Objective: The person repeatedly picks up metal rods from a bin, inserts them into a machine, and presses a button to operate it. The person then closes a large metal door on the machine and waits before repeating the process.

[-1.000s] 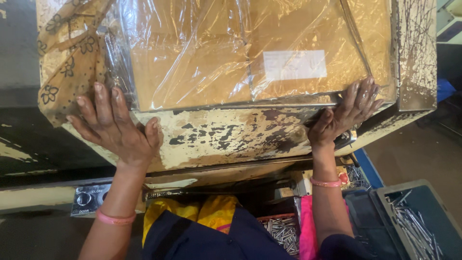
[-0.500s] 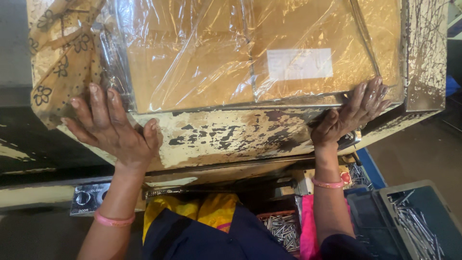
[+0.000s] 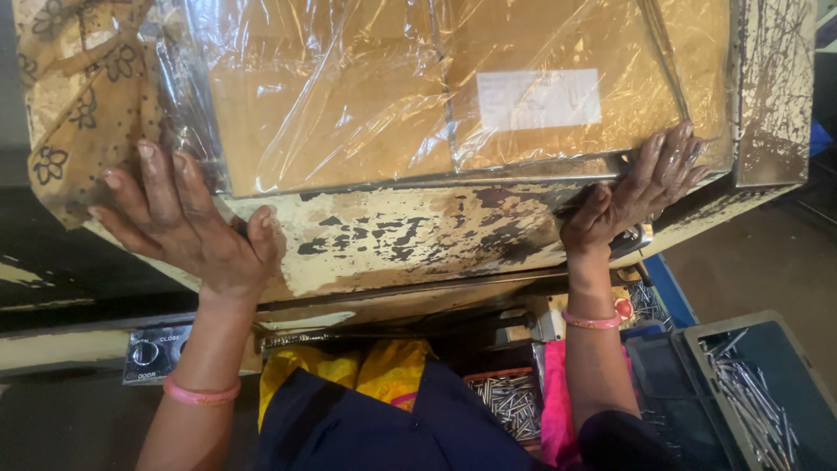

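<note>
A large brown cardboard sheet wrapped in clear plastic film point(image 3: 418, 96) lies on a worn cream-painted metal table point(image 3: 410, 235) with chipped paint. A white label point(image 3: 539, 99) sits on its right half. My left hand point(image 3: 187, 222) is spread flat on the table's front left edge, fingertips touching the film and a patterned brown cloth point(image 3: 83, 105). My right hand point(image 3: 636, 187) presses with spread fingers on the wrapped sheet's front right corner. Neither hand grips anything.
Below the table edge a dark tray of thin metal pins point(image 3: 758, 401) stands at the right, and a smaller orange box of pins point(image 3: 510, 401) near my lap. A control panel with a round knob point(image 3: 153, 353) is at lower left.
The view has shifted slightly, so the wrapped sheet sits a little lower and more to the right in view. Both hands stay pressed in the same places.
</note>
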